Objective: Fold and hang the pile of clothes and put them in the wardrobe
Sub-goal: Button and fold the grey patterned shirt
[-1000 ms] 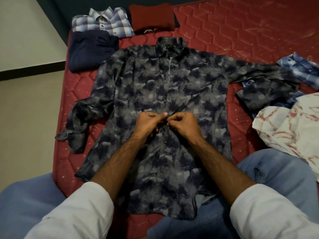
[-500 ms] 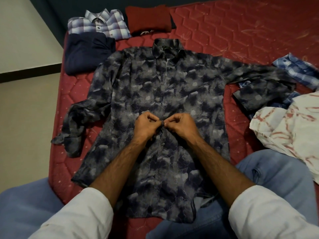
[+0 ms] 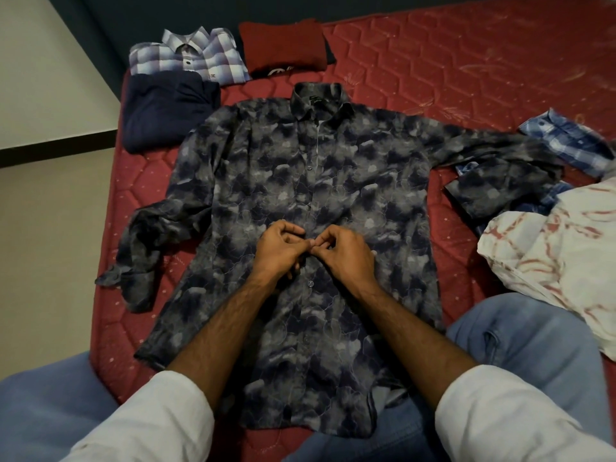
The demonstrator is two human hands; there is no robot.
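Seemingly mid-buttoning, the person kneels at the mattress [image 3: 466, 61] edge in the single head view, with a dark floral-print button-up shirt [image 3: 350, 181] spread front-up before them, collar away and hem toward the knees. Laying it flat this way keeps the two front edges lined up so the placket can be closed before folding. Both hands meet at the placket about halfway down: the left hand [image 3: 278, 250] has its fingers curled in a pinch at the cloth edge, and the right hand [image 3: 346, 253] mirrors it, fingertips nipping the opposite edge, probably working a button through its hole, though the button itself is hidden by the fingers. A button just below the hands looks unfastened.

Both sleeves are flung outward, the left one bunched near the mattress edge, the right one lying over a blue checked shirt [image 3: 566, 141]; they are likely left loose until the front is shut.

Along the far edge sit finished pieces: a folded pale plaid shirt [image 3: 196, 58], a folded navy garment [image 3: 166, 111] and a folded maroon garment [image 3: 283, 41], which rests on something dark bearing white lettering too small to read. An unfolded white cloth with red streaks [image 3: 550, 258] waits at the right. A collar label on the floral shirt is illegible. No wardrobe or hanger shows.
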